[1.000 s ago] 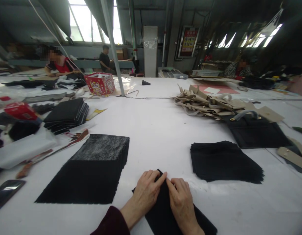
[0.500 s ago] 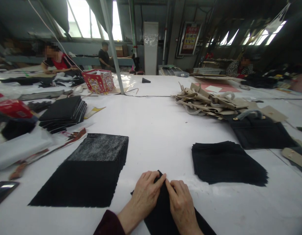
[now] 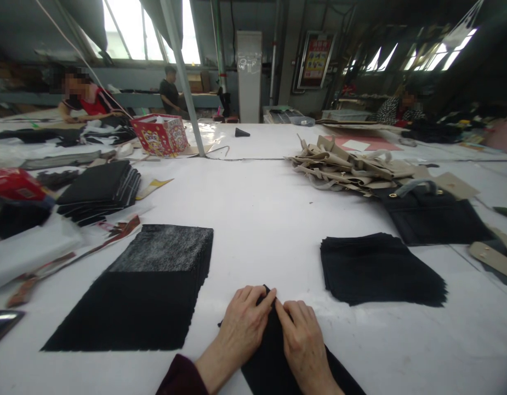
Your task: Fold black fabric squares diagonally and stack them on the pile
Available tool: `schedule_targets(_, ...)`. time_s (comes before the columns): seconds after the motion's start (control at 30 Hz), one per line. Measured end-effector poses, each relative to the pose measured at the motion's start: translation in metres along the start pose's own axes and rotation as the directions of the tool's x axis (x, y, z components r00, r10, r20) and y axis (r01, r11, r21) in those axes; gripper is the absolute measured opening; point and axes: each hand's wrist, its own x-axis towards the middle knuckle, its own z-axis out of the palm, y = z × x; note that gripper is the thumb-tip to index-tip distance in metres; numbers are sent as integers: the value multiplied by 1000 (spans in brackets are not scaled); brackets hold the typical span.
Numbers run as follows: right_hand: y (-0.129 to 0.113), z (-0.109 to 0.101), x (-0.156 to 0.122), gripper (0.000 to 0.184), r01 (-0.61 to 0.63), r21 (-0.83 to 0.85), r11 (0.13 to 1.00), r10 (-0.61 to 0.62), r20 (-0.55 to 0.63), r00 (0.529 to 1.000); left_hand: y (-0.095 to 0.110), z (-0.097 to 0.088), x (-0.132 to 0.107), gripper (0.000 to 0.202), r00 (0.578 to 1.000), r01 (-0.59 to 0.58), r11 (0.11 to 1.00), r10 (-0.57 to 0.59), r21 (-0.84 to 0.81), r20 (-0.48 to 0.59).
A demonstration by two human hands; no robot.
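Observation:
A black fabric piece (image 3: 273,362) lies on the white table (image 3: 269,219) right in front of me. My left hand (image 3: 241,329) and my right hand (image 3: 302,340) rest side by side on it, fingertips meeting at its far corner. Both hands have the fingers curled and pinched on the cloth's edge. A dark red sleeve covers my left forearm. A large stack of black and grey felt sheets (image 3: 142,285) lies to the left of my hands. A smaller stack of black fabric squares (image 3: 376,269) lies to the right.
A black bag (image 3: 434,219) and a heap of beige straps (image 3: 352,167) lie at the right. Another black stack (image 3: 99,189), a red box (image 3: 160,134) and a pole (image 3: 183,82) stand at the left and back. Other people sit at far tables.
My hands stay pinched on the cloth's corner, almost unmoved. The view has shifted slightly.

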Motion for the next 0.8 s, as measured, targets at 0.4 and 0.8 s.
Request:
schedule_targets(0.4,1,3,-1,36,-1,-37,999,1,3,1000,-3,-2,-2,42,998,-12,999,10,-42,-65)
schedule_targets(0.8,0,-1,1,38,-10,-12,1000,10,16,1000,-5,-6,0,48,996,-83,989,79,125,32)
